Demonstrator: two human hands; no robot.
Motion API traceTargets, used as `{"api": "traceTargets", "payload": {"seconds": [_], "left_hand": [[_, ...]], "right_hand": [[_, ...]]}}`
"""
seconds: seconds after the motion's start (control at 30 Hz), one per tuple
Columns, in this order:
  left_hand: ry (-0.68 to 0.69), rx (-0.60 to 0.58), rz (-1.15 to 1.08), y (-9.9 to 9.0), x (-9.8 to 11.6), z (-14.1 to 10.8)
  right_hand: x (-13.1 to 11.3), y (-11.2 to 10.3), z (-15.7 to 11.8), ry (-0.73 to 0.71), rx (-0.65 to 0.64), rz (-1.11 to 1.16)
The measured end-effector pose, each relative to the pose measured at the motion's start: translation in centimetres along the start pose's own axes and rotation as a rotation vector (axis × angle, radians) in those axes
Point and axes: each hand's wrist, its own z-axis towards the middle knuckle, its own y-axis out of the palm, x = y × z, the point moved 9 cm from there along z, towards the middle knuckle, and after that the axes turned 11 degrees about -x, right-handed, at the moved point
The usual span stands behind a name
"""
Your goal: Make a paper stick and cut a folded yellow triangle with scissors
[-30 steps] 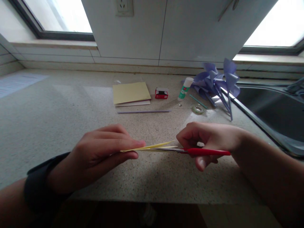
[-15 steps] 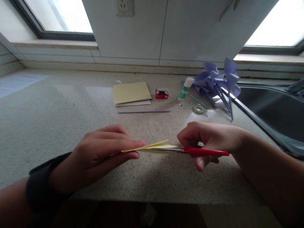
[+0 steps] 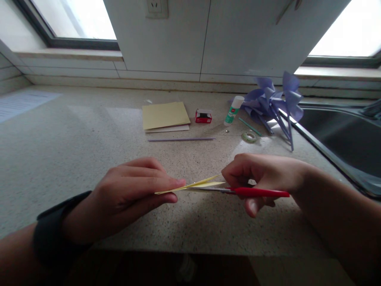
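A thin piece of yellow paper [image 3: 205, 182] is pinched edge-on between the thumb and fingers of my left hand [image 3: 133, 190], its right end split into flaps. My right hand [image 3: 258, 174] is closed on red-handled scissors [image 3: 258, 192], whose metal blades point left and meet the paper close to my left fingertips. Beyond my hands a thin purple stick [image 3: 181, 140] lies on the counter in front of a stack of yellow paper [image 3: 166, 115].
Behind my hands on the counter [image 3: 74, 139] are a small red box [image 3: 203, 116], a glue stick [image 3: 233, 111], a roll of tape [image 3: 249, 137], a thin green stick [image 3: 250, 126] and purple pinwheels [image 3: 274, 99]. A sink [image 3: 342, 139] is at the right.
The yellow paper's lower flap no longer shows beneath the blades, and the paper tilts slightly more upward to the right. Both hands have barely moved.
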Motion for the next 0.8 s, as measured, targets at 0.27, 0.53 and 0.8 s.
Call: {"api": "traceTargets", "payload": {"seconds": [0.27, 0.53, 0.8], "left_hand": [[0.013, 0.006, -0.015, -0.05, 0.13, 0.12], [0.029, 0.007, -0.024, 0.11, 0.20, 0.25], [0.022, -0.001, -0.035, 0.30, -0.05, 0.10]], "right_hand": [[-0.23, 0.17, 0.16, 0.010, 0.006, 0.018], [-0.01, 0.06, 0.03, 0.014, 0.015, 0.020], [-0.10, -0.18, -0.04, -0.022, 0.024, -0.047]]}}
